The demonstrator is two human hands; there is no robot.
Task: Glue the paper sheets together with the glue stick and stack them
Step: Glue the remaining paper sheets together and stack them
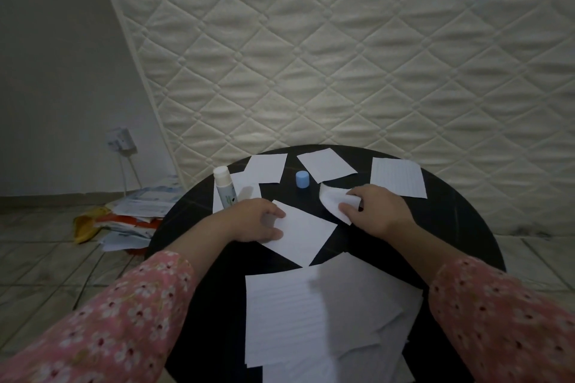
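On the round black table [460, 227], my left hand [255, 221] presses its fingers on the left corner of a white paper sheet [306, 235] lying in the middle. My right hand [376, 211] pinches a curled white paper sheet [333, 199] and lifts its near edge. The glue stick [224, 186] stands uncapped and upright at the left, just beyond my left hand. Its blue cap [302, 179] stands apart in the middle back. A stack of lined sheets [320, 317] lies at the near edge.
Three more white sheets lie along the table's far side: one at the back left [267, 169], one in the back middle [326, 165], one at the back right [398, 177]. A quilted mattress [342, 47] leans behind. A pile of papers [130, 218] lies on the tiled floor at left.
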